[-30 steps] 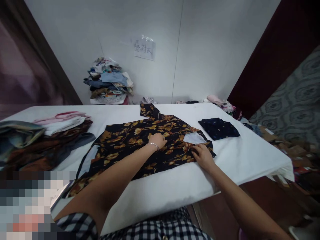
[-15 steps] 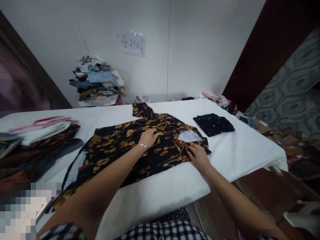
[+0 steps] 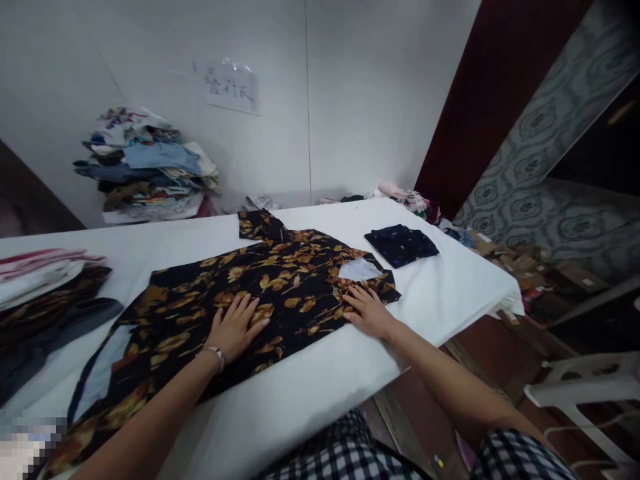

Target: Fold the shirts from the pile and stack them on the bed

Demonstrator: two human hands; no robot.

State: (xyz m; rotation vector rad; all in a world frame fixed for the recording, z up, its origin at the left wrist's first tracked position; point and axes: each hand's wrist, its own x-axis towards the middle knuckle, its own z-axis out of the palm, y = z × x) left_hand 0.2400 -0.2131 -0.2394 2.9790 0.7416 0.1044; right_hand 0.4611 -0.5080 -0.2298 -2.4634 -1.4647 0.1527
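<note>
Floral-print shirt (image 3: pixel 285 283), dark with golden-brown leaves, lies spread on the white-covered surface (image 3: pixel 450 293) in front of me. From the left, a stack of garments (image 3: pixel 50 287) sits just beside what looks like its hem end. I judge the cloth thin, light and soft, so that edge would droop if raised by a single point; two pinches set wide apart would carry it better. My left grip (image 3: pixel 235 330) rests palm down on the body, fingers spread, pinching nothing. Beyond it a sleeve (image 3: pixel 260 225) reaches away from me, its end offering an easy place to pinch. My right grip (image 3: pixel 369 312) lies on the near side of the shoulder end, beside the pale neckline patch (image 3: pixel 359 269), fingers extended, touching cloth but, as far as I can see, clasping none. Smooth as it looks, the fabric may slide, so I would take both layers at the shoulder; nothing seems fragile. Farther right, a folded navy garment (image 3: pixel 401 244) lies near the collar end, apart from it.
</note>
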